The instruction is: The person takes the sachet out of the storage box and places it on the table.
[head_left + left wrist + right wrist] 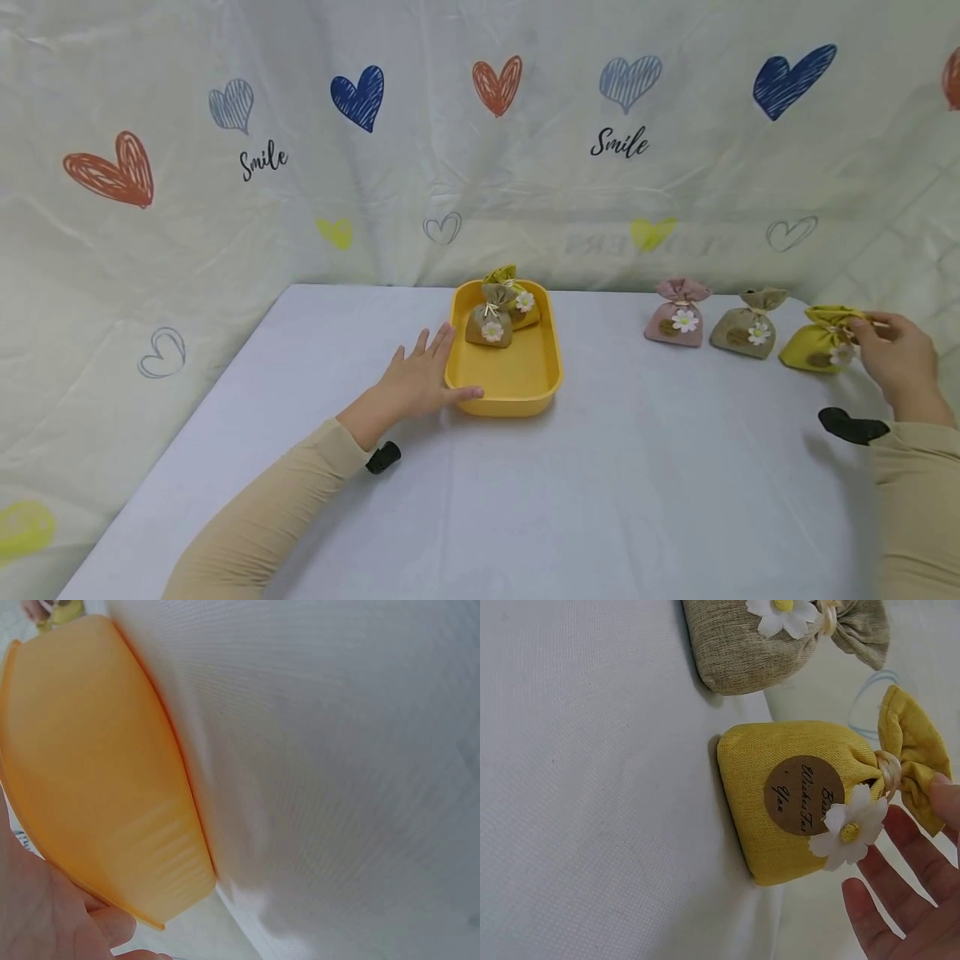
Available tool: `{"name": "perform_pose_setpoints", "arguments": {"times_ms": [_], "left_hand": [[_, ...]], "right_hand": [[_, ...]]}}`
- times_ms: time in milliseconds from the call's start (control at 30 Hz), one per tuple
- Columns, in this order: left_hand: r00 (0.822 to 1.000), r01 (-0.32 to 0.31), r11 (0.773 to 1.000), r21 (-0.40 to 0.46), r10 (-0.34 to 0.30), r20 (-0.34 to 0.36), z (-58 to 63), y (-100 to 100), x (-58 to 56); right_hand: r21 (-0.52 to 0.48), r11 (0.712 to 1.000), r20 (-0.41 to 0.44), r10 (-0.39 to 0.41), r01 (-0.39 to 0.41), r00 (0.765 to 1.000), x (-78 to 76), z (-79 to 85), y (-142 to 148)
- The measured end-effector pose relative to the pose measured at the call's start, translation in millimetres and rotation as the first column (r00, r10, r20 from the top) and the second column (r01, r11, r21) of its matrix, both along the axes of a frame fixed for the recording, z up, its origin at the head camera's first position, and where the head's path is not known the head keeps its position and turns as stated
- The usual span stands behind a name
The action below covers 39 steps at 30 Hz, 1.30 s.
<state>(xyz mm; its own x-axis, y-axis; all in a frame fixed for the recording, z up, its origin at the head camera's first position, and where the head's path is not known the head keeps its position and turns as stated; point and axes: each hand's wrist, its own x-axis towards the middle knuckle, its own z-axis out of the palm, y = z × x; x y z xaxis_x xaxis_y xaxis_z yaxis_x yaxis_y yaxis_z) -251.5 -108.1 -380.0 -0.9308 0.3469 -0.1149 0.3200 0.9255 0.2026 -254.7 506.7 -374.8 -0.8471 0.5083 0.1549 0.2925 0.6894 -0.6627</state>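
Observation:
At the right end of a row of small sachets, a yellow drawstring sachet (813, 348) stands on the table with a white flower and a round brown label. My right hand (900, 354) pinches its gathered top between thumb and index finger, the other fingers spread beside it, as the right wrist view shows. My left hand (420, 379) lies along the left side of a yellow plastic tray (510, 406), fingers stretched out and thumb over the near-left rim. Inside the tray's far end sit a beige sachet (487, 327) and another yellow sachet (529, 318).
Left of the gripped sachet stand a greyish-beige sachet (742, 332) and a pink sachet (672, 323), close to the table's back edge. White cloth covers the table (637, 492). A pale curtain printed with hearts (498, 87) hangs behind it.

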Motion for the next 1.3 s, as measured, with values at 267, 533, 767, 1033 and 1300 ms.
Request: {"name": "perform_pose_setpoints", "arguments": {"times_ms": [267, 533, 767, 1033, 1300], "left_hand": [[1.0, 0.005, 1.0, -0.013, -0.005, -0.006, -3.5, 0.5, -1.2], [1.0, 0.001, 1.0, -0.01, -0.001, -0.009, -4.3, 1.3, -2.5], [1.0, -0.002, 1.0, -0.006, 0.002, -0.004, -3.7, 1.2, -2.1], [1.0, -0.005, 1.0, -0.014, 0.005, -0.006, -3.5, 0.6, -1.7], [1.0, 0.0, 1.0, -0.003, 0.0, -0.015, -4.0, -0.1, -1.2]], "right_hand": [[-0.037, 0.993, -0.005, -0.11, 0.11, 0.994, 8.4, 7.8, -15.3], [-0.083, 0.974, -0.074, -0.215, 0.209, 0.974, 11.1, 13.3, -19.1], [-0.153, 0.975, -0.198, -0.189, 0.16, 0.962, 14.9, 17.3, -22.7], [-0.16, 0.975, -0.228, -0.189, 0.155, 0.955, 15.6, 22.0, -34.4], [-0.111, 0.994, -0.282, -0.041, 0.01, 0.959, 24.5, 19.3, -46.9]]}}
